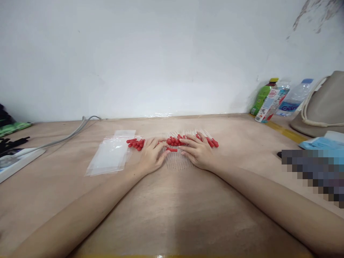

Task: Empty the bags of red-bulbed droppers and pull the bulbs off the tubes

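Observation:
A small red rubber bulb [172, 149] is pinched between the thumb and forefinger of my left hand [152, 154]. My right hand [199, 152] has its thumb and forefinger closed at the other side, on the thin clear tube running out of that bulb. Just behind the fingertips lie several red bulbs [174, 140] in a row, with clear tubes around them. More clear tubes [176, 162] are spread flat under and in front of the hands. To the left is a loose pile of red bulbs [137, 144]. Red-ended droppers [213, 142] lie beyond my right hand.
Clear plastic zip bags [109, 156] lie left of the pile. A grey cable [68, 136] crosses the far left. Bottles [294, 96], a carton [271, 104], a beige bag [322, 104] and a blue face mask [319, 145] are at the right. A wall stands behind the table [161, 215].

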